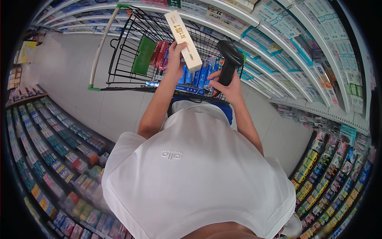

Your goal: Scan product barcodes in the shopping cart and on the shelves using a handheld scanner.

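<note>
My left hand point(175, 59) is closed around a long cream-coloured box point(181, 34) with gold and red print, held tilted above a shopping cart. In my right hand point(230, 85) is a black handheld barcode scanner point(228, 69), gripped by its handle with the head pointing up and away. Below both hands stands the black wire cart point(123, 67) with a green and pale handle bar. Inside it lie blue boxes point(199, 75), several red packages point(161, 55) and a green panel point(143, 55). Part of the cart's contents is hidden by my hands and the box.
Shelves of boxed goods point(274, 36) rise close beyond the cart and to the right. Another shelf point(51, 143) curves along the left, and racks of small colourful packages point(326, 171) stand at the lower right. Pale tiled floor point(75, 59) runs along the aisle on the left.
</note>
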